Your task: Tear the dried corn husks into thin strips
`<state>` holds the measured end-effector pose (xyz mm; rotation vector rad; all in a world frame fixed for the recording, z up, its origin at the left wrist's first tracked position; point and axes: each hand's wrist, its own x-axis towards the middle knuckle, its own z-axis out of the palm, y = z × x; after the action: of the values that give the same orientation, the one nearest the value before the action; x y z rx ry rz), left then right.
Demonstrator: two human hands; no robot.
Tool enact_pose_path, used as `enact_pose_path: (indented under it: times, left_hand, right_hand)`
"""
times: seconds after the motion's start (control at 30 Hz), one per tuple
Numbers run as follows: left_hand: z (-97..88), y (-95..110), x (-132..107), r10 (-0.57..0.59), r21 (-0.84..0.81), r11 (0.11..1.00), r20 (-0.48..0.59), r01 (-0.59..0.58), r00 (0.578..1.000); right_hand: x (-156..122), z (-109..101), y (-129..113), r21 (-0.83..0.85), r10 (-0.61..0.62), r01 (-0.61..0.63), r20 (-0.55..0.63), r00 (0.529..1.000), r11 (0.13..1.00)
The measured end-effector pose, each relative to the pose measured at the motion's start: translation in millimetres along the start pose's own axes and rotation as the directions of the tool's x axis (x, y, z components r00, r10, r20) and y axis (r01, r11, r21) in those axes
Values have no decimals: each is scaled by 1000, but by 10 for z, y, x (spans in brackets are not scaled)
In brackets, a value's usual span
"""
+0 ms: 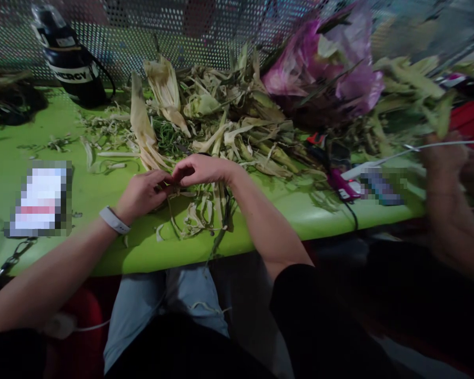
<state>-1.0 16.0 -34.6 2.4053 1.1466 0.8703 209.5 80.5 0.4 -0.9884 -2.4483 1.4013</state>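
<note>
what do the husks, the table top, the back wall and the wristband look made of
Husks: dry plant fibre, pale, matte, fraying into strips. Table top: probably plastic, bright green, glossy with a rounded edge. Back wall: likely sheet metal, punched with rows of small holes. Wristband: perhaps silicone, white, smooth.

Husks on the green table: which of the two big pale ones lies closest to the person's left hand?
The long narrow husk, ending just above the left hand; the broader husk lies farther back.

Both hands (142, 192) (199, 169) pinch corn husks (193, 210) on the green table (102, 189).
</note>
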Motion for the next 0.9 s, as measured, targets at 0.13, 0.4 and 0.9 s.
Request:
enact_pose_path:
  times: [0.13,0.4,0.9]
  left_hand:
    - [-5,7,-3,-20,4,1000,1,20,1000]
    - [-70,-27,27,28,-44,999,-41,-30,999]
    - [-143,-54,114,-318,-633,723,48,275,947]
  right_hand:
    - [8,-1,21,-17,-19,18,-10,1000,1000]
    - [-63,-89,23,-97,-83,73,-104,991,993]
    - [-354,-275,34,-227,-47,27,-83,995,973]
